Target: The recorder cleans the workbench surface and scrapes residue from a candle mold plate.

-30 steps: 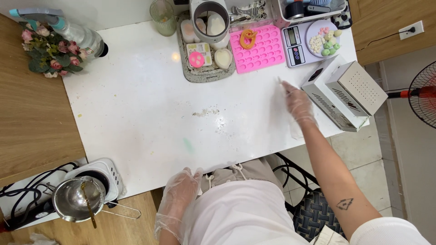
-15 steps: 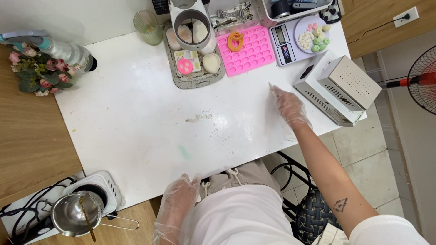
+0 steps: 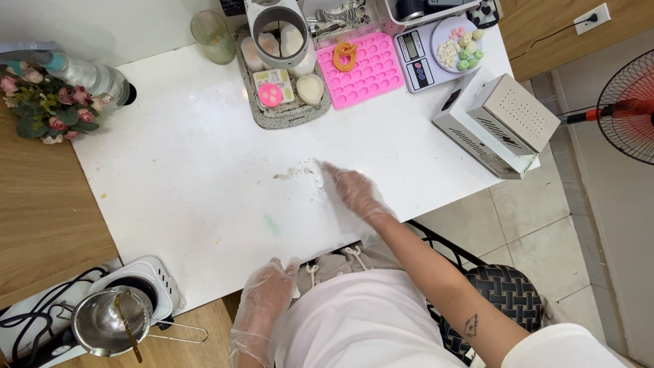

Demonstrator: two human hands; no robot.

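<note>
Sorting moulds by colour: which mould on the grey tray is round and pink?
The round pink mould at the grey tray's front left; the heart-shaped mould beside it is white.

White table under my hands: crumbs mid-surface, green smear, grey tray, pink mould, scale, metal box, glass

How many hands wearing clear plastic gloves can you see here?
2. The right hand lies stretched out on the white table beside some crumbs; the left hand rests at the table's near edge.
</note>
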